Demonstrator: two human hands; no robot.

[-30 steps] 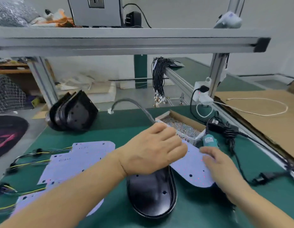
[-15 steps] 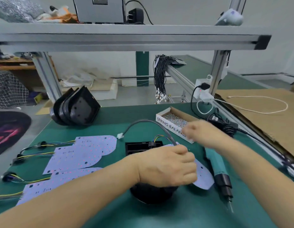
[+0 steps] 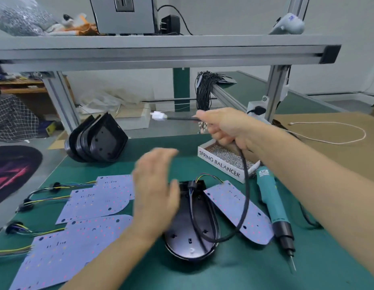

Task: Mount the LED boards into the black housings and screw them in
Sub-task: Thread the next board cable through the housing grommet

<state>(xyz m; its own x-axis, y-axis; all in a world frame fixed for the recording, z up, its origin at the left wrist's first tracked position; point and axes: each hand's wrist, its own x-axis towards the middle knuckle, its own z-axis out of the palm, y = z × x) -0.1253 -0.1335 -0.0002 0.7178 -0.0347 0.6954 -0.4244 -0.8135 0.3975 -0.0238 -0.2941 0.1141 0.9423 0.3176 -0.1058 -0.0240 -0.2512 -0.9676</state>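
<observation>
A black housing (image 3: 188, 233) lies open side up on the green mat in front of me. One LED board (image 3: 238, 210) rests just right of it, joined to it by coloured wires. My right hand (image 3: 225, 126) is raised above the bench and grips the black cable (image 3: 245, 197), whose white connector (image 3: 158, 116) points left. The cable loops down across the board into the housing. My left hand (image 3: 154, 191), blurred, hovers open over the housing's left edge and holds nothing.
More LED boards (image 3: 98, 199) with wire harnesses lie to the left. A stack of black housings (image 3: 98, 141) leans at the back left. A box of screws (image 3: 225, 162) and a teal electric screwdriver (image 3: 273, 208) are on the right. An aluminium shelf beam (image 3: 161, 53) runs overhead.
My right hand has left the screw box area and lifted the cable up. My left hand has let go of the cable and board and opened above the housing.
</observation>
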